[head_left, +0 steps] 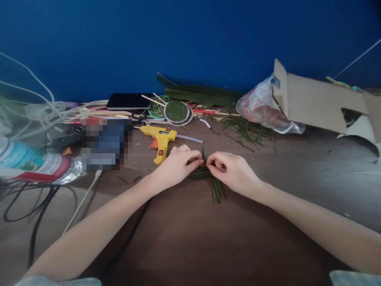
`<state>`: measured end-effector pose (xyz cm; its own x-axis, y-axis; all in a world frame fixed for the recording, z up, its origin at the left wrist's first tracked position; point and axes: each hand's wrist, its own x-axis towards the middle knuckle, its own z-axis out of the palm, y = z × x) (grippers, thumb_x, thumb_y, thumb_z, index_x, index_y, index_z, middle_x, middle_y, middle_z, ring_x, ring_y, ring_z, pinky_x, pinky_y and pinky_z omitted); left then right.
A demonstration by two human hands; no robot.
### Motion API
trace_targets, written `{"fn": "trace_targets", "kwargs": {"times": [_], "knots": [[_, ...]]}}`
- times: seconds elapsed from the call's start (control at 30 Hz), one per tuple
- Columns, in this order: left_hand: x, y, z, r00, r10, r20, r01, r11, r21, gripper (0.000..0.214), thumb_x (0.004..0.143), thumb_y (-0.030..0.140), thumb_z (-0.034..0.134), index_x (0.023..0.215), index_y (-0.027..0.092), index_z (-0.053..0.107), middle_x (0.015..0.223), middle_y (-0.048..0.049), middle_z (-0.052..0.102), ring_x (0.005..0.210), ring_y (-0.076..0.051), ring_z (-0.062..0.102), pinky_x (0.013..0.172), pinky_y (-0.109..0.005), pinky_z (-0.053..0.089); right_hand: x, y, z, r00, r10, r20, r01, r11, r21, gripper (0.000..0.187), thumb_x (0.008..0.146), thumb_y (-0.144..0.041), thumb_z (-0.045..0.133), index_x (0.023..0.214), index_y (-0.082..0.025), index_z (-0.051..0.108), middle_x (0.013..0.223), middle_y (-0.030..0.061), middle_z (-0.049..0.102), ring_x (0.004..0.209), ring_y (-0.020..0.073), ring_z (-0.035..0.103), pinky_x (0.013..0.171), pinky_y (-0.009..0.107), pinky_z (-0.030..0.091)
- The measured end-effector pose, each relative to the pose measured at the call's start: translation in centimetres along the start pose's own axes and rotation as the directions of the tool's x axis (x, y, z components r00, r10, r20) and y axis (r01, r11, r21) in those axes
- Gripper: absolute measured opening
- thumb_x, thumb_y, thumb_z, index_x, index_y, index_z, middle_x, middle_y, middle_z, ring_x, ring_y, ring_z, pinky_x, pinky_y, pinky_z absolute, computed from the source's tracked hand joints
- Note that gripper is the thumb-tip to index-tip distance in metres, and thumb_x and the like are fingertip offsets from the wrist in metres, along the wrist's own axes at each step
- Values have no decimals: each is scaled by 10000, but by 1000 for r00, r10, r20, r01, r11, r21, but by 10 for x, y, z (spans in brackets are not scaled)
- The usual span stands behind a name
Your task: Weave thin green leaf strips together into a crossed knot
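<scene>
Sleeves [59,281] and bare forearms [107,226] nearest; green leaf strips [217,190] on the desk [190,242], between and just below the fingertips.

Left hand [177,165] and right hand [233,170] face each other, fingertips almost meeting; on each, thumb and forefinger are drawn together in a pinch on the strips, other fingers curled, exact contact too small to verify. Main fan of loose ends runs lengthwise toward the camera, slightly rightward, beside the right hand's fingers and nearer to that hand; a second group points left, beneath the left hand's fingers. Yellow glue gun [162,139] lies just beyond the left hand, not held.
</scene>
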<state>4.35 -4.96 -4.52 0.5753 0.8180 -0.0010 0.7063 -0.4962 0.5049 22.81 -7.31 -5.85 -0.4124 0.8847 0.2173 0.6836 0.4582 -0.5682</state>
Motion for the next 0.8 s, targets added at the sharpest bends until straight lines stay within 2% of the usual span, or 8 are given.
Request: {"fn": "trace_targets", "kwargs": {"times": [0.17,0.33,0.5,0.67,0.8], "knots": [[-1,0,-1,1000,-1,5,1,1000,-4,177,876,273,500,725,188,541,658,33,486,764,-153,473,721,-278,303,2,3,-6,999,-30,18,29,999,35,44,771,-157,533,741,-175,561,536,-61,386,522,87,409,530,199,311],[-1,-1,-1,1000,3,9,-3,1000,-7,192,893,268,463,734,189,535,672,30,494,751,-152,467,701,-276,300,2,3,-6,974,-221,50,220,975,27,74,791,-152,537,763,-162,605,537,-32,471,575,109,447,563,209,345],[2,0,1,1000,0,17,0,1000,7,227,901,247,435,701,182,519,654,29,480,719,-147,459,681,-270,298,2,1,4,918,-396,-15,392,913,-117,177,843,-126,472,830,-149,647,661,16,644,579,121,474,560,232,356],[3,1,0,1000,-26,11,25,1000,12,217,892,246,449,695,180,511,642,32,464,708,-146,458,686,-270,307,3,-1,10,886,-462,-28,446,868,-220,230,883,-172,446,805,-170,662,669,-3,666,585,129,486,580,247,375],[3,2,-1,999,-27,18,27,1000,7,218,890,236,449,688,178,506,645,34,482,718,-148,464,698,-277,310,2,-2,15,882,-470,-26,450,858,-247,204,873,-189,480,788,-177,665,638,-12,653,591,134,497,583,256,377]]}}
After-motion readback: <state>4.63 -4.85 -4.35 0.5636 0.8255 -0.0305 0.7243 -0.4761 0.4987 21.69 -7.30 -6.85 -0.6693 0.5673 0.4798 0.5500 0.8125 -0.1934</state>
